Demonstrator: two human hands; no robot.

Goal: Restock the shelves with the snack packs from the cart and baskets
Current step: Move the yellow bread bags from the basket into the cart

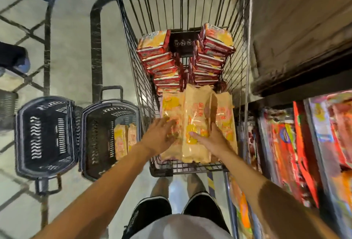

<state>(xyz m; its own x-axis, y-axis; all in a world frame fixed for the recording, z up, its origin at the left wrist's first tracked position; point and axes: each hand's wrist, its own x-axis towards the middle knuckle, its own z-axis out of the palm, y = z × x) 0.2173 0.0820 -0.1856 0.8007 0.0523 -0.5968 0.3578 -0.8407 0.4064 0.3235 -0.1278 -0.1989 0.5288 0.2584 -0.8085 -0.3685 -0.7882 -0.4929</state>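
both arms reach down into the near end of the wire cart [239, 51]. the left hand [160, 135] lies on the left of the tan snack packs [196, 120], its fingers [169, 124] fairly straight and loosely spread, pressing flat on the plastic of the leftmost pack rather than curled round it. the right hand [211, 139] grips the middle tan pack, the one that stands proud of its neighbours: the thumb [195, 135] lies across the front over the yellow print, and the fingers go behind the pack's right edge, where how far they wrap cannot be told. three tan packs show side by side at the cart's near end, touching each other.

farther along the cart, two leaning stacks of red snack packs [158, 57] rise against the left and right walls, with a dark panel between them.

on the floor left of the cart stand two dark baskets. the near basket [95, 130], just beside the cart, holds a couple of tan packs [123, 139] against its right wall. the far basket [45, 133] touches it on the left.

to the right, the shelf [297, 86] carries rows of bright packets [285, 143] under a dark board.
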